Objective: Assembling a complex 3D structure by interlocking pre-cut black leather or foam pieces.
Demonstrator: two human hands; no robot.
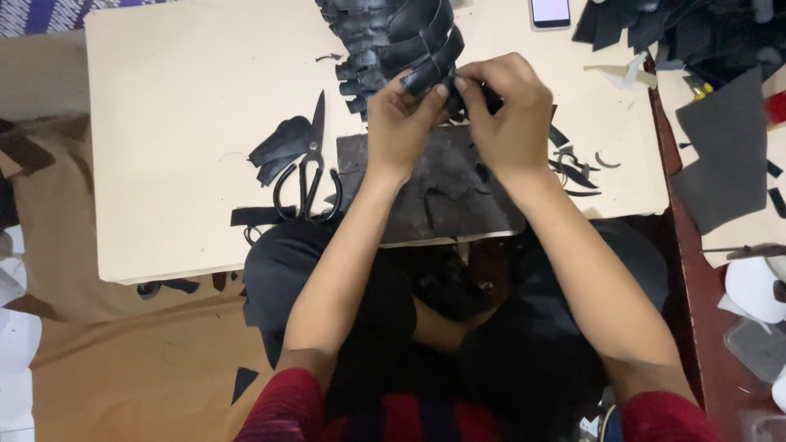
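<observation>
Left hand (399, 123) and right hand (508, 110) close together at far centre of cream board (188, 123), fingertips of both pinching edge of black woven leather piece (401, 37) stretching toward far side. Dark cutting mat (442, 192) just beneath wrists. Black scissors (309, 168) left of mat, lying on black offcuts (278, 147). Phone (549, 11) far right. Curved black trimmings (577, 168) right of hands.

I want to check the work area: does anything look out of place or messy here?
Small black offcuts lie scattered on the beige board beside the right hand. One black scrap has dropped to the floor. The scissors lie flat left of the left hand.
</observation>
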